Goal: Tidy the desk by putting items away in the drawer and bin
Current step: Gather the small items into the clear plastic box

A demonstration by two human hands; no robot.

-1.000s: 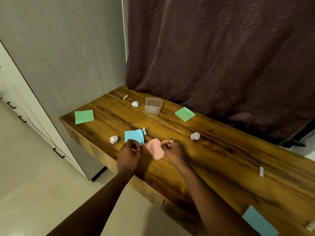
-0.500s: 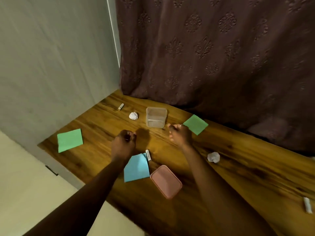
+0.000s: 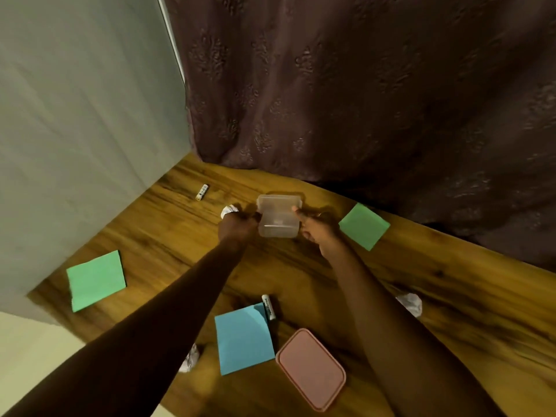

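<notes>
A clear box (image 3: 278, 216) stands open and upright at the back of the desk (image 3: 451, 296), near the curtain (image 3: 361, 85), with a person's hands on either side of it. The right hand (image 3: 319, 233) pinches the box's right wall, one finger along the rim. The left hand (image 3: 237, 228) is curled tight against the left wall; whether it grips the box or only touches it cannot be told from here.

The box looks light and smooth, so an uneven pull could tip it or let it slip out of the right hand's pinch. A paper ball (image 3: 229, 209) lies just behind the left hand and could be knocked along the desk. The pink lid (image 3: 311, 368) lies near the front edge beside a blue note (image 3: 243, 338), between the forearms, and a careless arm drawing back might sweep it to the floor.

A battery (image 3: 268, 307) touches the blue note's far corner, and another (image 3: 202, 192) lies by the wall (image 3: 75, 115). One green note (image 3: 364, 225) sits just right of the right hand, a second (image 3: 96, 279) at the desk's left end.

Neither drawer nor bin is in sight. The box appears empty, though blur makes that uncertain. The left forearm half hides a second paper ball (image 3: 191, 358), and a third (image 3: 410, 303) is smeared.
</notes>
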